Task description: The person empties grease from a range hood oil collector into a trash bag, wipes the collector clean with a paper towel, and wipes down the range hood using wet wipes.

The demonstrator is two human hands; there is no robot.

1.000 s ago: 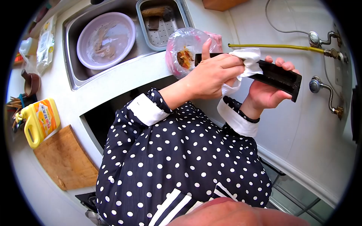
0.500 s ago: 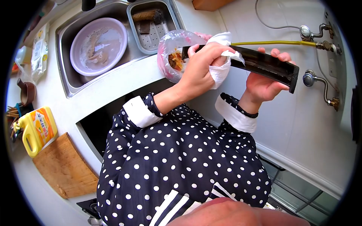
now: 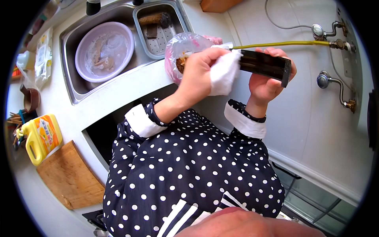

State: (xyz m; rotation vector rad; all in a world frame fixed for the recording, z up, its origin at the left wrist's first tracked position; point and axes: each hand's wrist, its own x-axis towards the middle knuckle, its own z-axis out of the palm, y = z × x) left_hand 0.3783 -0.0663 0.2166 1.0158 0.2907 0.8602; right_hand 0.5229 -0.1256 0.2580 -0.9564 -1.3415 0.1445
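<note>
My left hand (image 3: 197,77) is closed around a crumpled white cloth or tissue (image 3: 226,75), at the left part of a long black trough-like piece (image 3: 262,64). The hand and cloth hide that end of the piece. From below and behind, my right hand (image 3: 265,87) grips the other end, with fingers over the far edge and the thumb near the close edge. The black piece is held in the air, its hollow side in view. Behind my left hand stands a clear and pink plastic bag (image 3: 172,55) with orange-brown scraps in it.
A purple basin (image 3: 81,59) of cloudy water sits in the sink (image 3: 71,85), beside a grey tray (image 3: 152,53) with a brush-like object. A yellow bottle (image 3: 43,136) and wooden board (image 3: 69,175) lie left. A yellow hose (image 3: 284,44) and valves (image 3: 323,80) are at right.
My left hand and the cloth have moved left along the black piece. My right hand and the piece have shifted left. The view has also moved a little.
</note>
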